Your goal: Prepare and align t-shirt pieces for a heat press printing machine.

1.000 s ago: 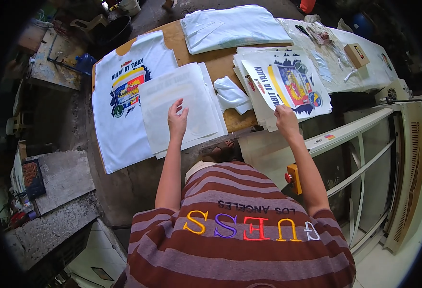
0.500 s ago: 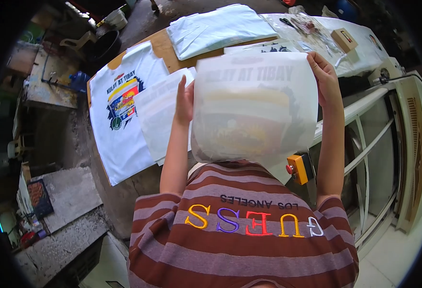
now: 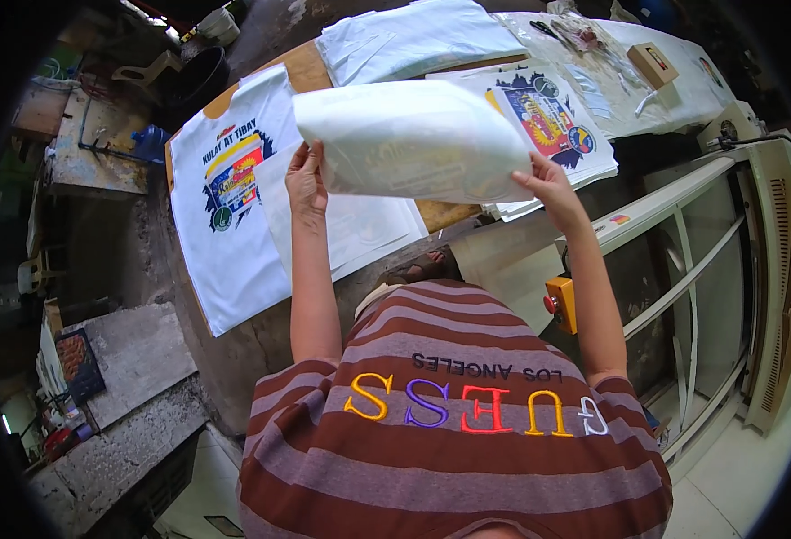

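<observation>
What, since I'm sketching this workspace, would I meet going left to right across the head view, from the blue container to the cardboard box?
Blue container, printed white shirt, left hand, curved white sheet, right hand, cardboard box.

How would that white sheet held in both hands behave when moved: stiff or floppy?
The sheet is probably floppy, as it bows between the left hand and right hand. It is likely light, pinched only near its edges. It may crease easily: printed shapes show faintly through, suggesting thinness.
</observation>
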The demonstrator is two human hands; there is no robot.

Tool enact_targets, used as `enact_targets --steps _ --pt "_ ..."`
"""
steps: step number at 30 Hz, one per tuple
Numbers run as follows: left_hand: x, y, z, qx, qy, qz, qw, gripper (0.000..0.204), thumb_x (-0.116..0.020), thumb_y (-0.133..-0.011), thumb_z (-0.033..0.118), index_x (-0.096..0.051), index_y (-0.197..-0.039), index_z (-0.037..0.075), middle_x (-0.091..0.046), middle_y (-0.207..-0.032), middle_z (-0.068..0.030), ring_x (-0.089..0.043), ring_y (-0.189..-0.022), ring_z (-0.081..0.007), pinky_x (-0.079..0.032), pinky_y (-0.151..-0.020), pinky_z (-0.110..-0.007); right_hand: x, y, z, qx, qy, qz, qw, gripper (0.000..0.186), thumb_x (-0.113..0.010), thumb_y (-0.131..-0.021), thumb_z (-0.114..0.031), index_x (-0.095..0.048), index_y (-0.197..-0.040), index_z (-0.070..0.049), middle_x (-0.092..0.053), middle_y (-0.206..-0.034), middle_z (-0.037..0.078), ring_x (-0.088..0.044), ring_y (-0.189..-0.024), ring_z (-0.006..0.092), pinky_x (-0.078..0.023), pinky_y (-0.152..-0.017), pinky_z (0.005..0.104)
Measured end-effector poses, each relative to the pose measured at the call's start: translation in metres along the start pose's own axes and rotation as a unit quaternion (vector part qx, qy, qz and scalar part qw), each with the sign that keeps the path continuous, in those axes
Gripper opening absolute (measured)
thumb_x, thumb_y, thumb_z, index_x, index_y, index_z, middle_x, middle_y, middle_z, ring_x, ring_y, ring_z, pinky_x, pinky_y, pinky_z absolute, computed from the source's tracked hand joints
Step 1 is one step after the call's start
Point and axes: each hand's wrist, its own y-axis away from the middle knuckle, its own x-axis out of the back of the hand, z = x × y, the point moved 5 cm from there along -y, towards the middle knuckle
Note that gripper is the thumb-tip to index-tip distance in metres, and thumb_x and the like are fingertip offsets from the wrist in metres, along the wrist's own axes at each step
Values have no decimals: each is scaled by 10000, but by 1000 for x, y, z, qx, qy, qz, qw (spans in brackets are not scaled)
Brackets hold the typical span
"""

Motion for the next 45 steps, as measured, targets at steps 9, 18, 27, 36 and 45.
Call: enact_targets --steps 9,18,27,36,45 --pt "172 12 -19 -20 -258 239 936 355 -756 -696 121 -568 -949 -42 -613 -865 -71 -579 -746 -122 -473 -669 -220 -44 -3 128 -186 38 23 982 257 -628 -751 -20 -560 -995 26 -606 -833 45 -586 -728 125 -555 -569 290" --pt "228 89 -49 45 -406 286 867 421 -781 -623 102 -567 -962 -25 -635 -809 -103 -601 -693 -151 -490 -626 -260 -53 15 199 -286 118 31 950 255 -683 -679 7 -582 -910 39 -607 -742 87 -603 -638 154 -549 -522 282" --pt "243 85 -42 4 -499 283 819 268 -705 -680 25 -593 -916 -34 -625 -694 -57 -562 -601 -100 -452 -560 -238 -61 16 208 -267 184 30 945 224 -727 -656 -45 -612 -835 24 -619 -707 68 -597 -614 118 -526 -499 242" --pt "244 74 -34 38 -439 186 879 264 -565 -789 -25 -533 -1049 -4 -638 -822 -88 -589 -674 -111 -458 -593 -222 -73 16 214 -273 72 42 958 162 -670 -741 -54 -635 -873 35 -629 -754 64 -585 -609 111 -510 -483 223" --pt "276 41 17 -56 -488 198 848 331 -640 -734 11 -566 -1054 -33 -634 -767 -69 -544 -624 -68 -430 -549 -211 -115 -9 203 -247 103 16 963 140 -634 -757 -38 -637 -863 54 -628 -761 79 -587 -574 124 -519 -469 253"
